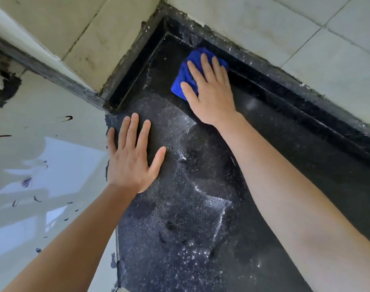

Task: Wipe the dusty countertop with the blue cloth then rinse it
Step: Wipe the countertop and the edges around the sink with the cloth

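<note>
Resting flat on the speckled black countertop (190,228) near its left edge, the left hand (133,159) has its fingers spread straight and holds nothing. Farther back, the right hand (209,91) presses the bunched blue cloth (180,75) onto the countertop with straight fingers, just beside the raised black ledge (285,95) under the tiled wall (306,39), near the corner.

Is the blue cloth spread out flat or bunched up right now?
Bunched: the blue cloth shows thick folds under the right hand pressing it onto the countertop.
</note>
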{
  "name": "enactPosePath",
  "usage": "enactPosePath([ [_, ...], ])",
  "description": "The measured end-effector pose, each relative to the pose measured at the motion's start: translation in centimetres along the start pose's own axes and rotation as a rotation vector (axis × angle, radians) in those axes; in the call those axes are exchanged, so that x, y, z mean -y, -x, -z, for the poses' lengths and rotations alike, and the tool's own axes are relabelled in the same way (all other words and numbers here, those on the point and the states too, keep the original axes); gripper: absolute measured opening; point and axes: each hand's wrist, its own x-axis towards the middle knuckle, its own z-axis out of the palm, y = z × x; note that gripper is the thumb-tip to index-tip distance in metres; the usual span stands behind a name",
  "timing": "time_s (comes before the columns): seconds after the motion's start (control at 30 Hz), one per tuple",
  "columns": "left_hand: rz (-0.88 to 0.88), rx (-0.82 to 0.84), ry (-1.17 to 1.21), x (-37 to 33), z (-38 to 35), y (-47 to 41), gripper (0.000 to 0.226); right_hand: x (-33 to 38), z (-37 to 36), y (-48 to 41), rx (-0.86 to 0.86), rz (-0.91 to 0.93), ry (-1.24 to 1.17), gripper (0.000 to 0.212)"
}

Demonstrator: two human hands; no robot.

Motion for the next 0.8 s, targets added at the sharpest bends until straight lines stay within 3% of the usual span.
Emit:
enactPosePath([
  [0.2, 0.003, -0.032, 0.023, -0.1, -0.2, 0.1, 0.074, 5.7, -0.6, -4.6, 0.033, 0.025, -0.004, 0.070],
  [0.4, 0.003, -0.044, 0.031, -0.1, -0.3, 0.1, 0.074, 2.5, -0.5, 1.4, 0.028, 0.214, 0.032, 0.067],
  [0.6, 0.016, -0.015, -0.003, 0.0, -0.2, 0.1, 0.074, -6.8, 1.5, 7.0, -0.043, -0.062, -0.077, 0.057],
  [0.7, 0.006, -0.022, 0.000, 0.2, -0.3, 0.1, 0.073, -5.3, 1.7, 6.1, -0.045, -0.155, -0.197, 0.052],
  [0.8, 0.000, -0.038, 0.014, 0.2, -0.4, 0.1, 0.072, -0.9, 0.6, 5.4, -0.029, -0.094, -0.261, 0.047],
])
